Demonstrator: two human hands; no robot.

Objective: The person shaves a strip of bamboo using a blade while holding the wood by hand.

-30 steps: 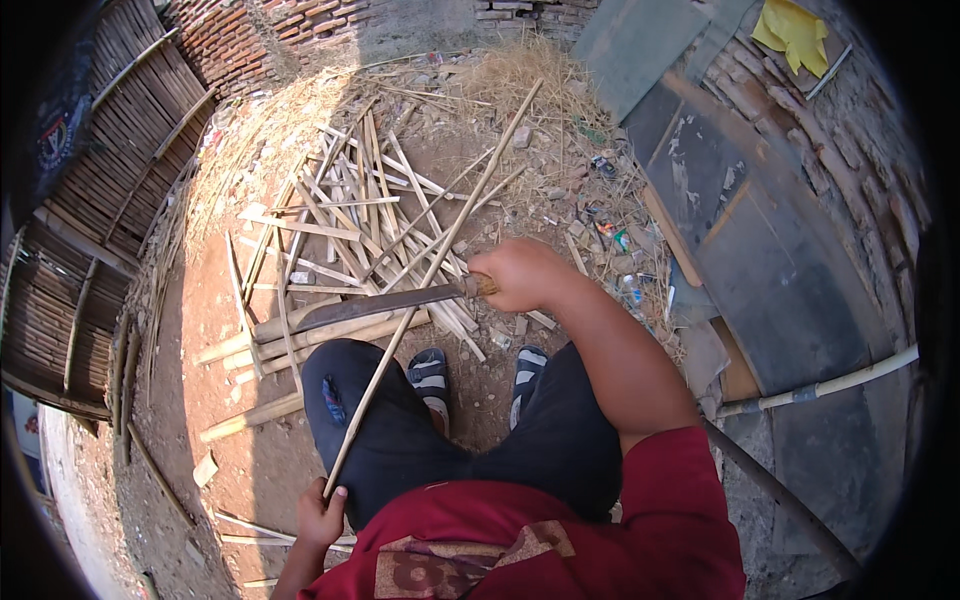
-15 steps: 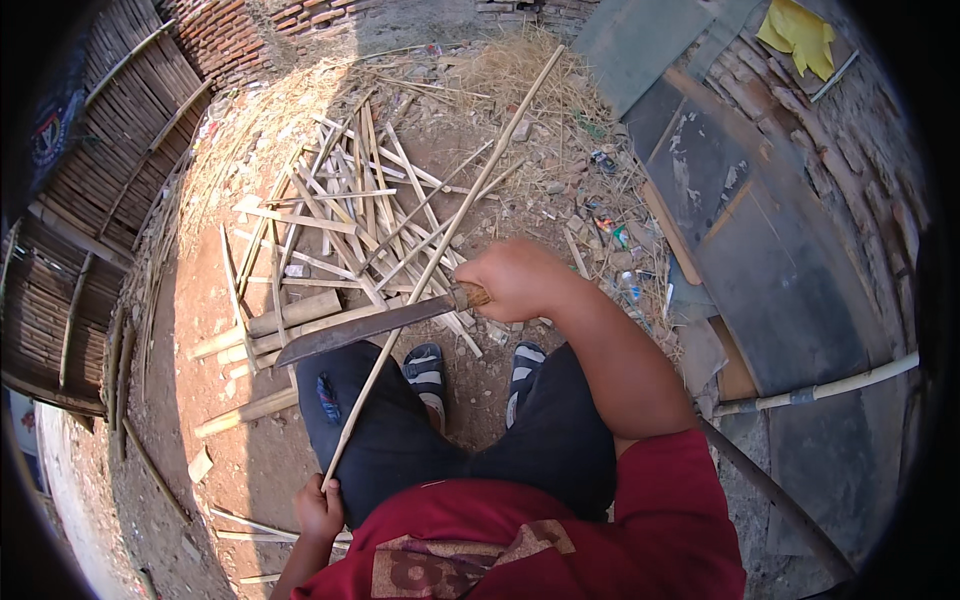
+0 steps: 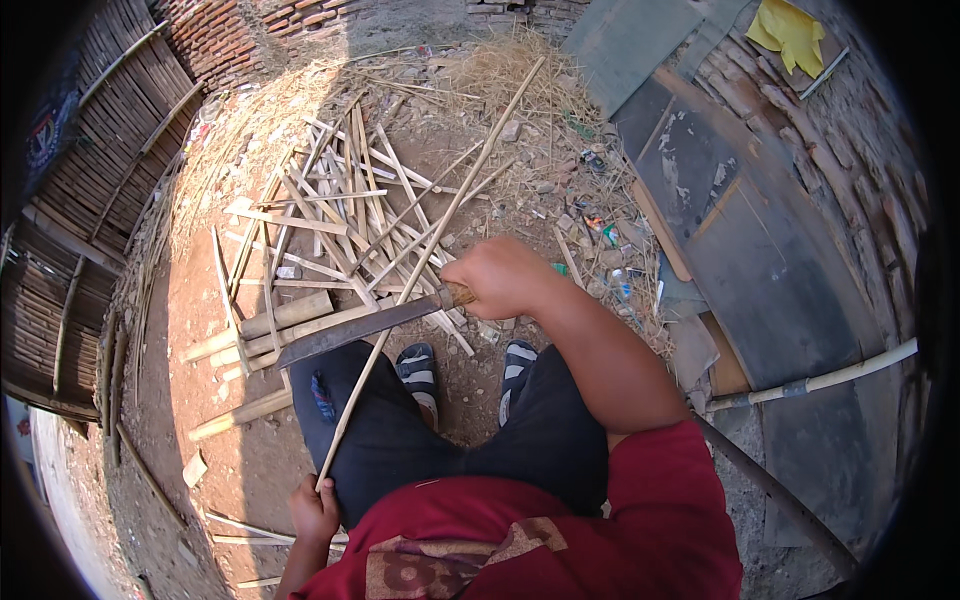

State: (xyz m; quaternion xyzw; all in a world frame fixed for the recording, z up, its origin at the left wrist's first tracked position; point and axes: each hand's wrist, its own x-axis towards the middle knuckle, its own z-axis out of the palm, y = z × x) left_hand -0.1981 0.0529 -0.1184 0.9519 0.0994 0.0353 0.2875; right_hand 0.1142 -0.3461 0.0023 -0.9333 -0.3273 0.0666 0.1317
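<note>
My left hand (image 3: 316,510), low beside my left thigh, is closed around the near end of a long thin bamboo strip (image 3: 455,200). The strip slants up and away to the right, past a scattered pile of cut strips. My right hand (image 3: 492,280) grips the wooden handle of a machete (image 3: 350,333) in front of my knees. Its dark, broad blade points left and lies across the strip above my left thigh. Whether the edge touches the strip I cannot tell.
A pile of split bamboo strips (image 3: 335,205) covers the ground ahead. Thicker bamboo pieces (image 3: 240,412) lie left of my feet. Dark boards (image 3: 770,270) and a pale pole (image 3: 820,382) stand at the right; a slatted bamboo panel (image 3: 110,130) is at the left.
The whole picture has shifted slightly to the left. Both hands keep their grips, and the machete still crosses the strip at nearly the same place.
</note>
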